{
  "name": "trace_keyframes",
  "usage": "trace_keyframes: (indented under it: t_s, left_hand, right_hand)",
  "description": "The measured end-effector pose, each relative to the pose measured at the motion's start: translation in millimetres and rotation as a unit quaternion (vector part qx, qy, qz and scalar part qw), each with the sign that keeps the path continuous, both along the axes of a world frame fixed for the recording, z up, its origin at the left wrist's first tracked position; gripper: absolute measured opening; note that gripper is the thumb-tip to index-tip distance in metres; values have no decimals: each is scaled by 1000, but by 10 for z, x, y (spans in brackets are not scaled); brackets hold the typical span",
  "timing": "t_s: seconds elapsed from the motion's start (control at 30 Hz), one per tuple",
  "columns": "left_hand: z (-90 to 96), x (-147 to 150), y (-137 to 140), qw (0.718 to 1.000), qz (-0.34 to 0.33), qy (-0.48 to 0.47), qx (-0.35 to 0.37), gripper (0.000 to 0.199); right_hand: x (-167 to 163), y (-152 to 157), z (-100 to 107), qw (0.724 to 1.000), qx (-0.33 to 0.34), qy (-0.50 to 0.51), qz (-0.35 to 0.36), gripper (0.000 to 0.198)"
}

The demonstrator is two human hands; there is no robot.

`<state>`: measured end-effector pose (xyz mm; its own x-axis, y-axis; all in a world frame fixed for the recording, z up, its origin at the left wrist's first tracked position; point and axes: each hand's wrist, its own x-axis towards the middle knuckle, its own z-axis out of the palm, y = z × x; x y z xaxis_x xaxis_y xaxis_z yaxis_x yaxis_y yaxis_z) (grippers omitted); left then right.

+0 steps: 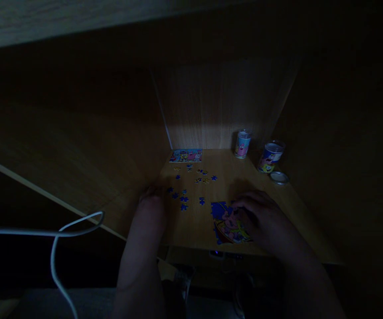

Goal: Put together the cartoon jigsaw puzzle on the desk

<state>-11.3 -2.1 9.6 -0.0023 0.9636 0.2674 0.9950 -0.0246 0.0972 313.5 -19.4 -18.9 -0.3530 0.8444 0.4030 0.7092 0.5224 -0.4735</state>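
The wooden surface [211, 230] sits in a dim, walled recess. A partly assembled puzzle [228, 225] lies near its front edge. Loose blue pieces [183, 198] are scattered across the middle. A reference picture [185, 155] lies flat at the back. Two printed cans [242, 144] stand at the right rear, with a round lid [279, 177] beside the nearer one.
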Motion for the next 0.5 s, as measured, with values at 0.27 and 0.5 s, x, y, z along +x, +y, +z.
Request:
trace_keyframes:
  t_s: [0.27,0.5]
  left_hand:
    - [182,95,-85,995,-40,-75,-46,40]
    - [211,167,-160,982,-103,-142,-68,15]
  right_hand:
    - [-20,-19,29,1000,-3,1,-6,21]
    - [-12,-8,8,1000,-6,1,-3,23]
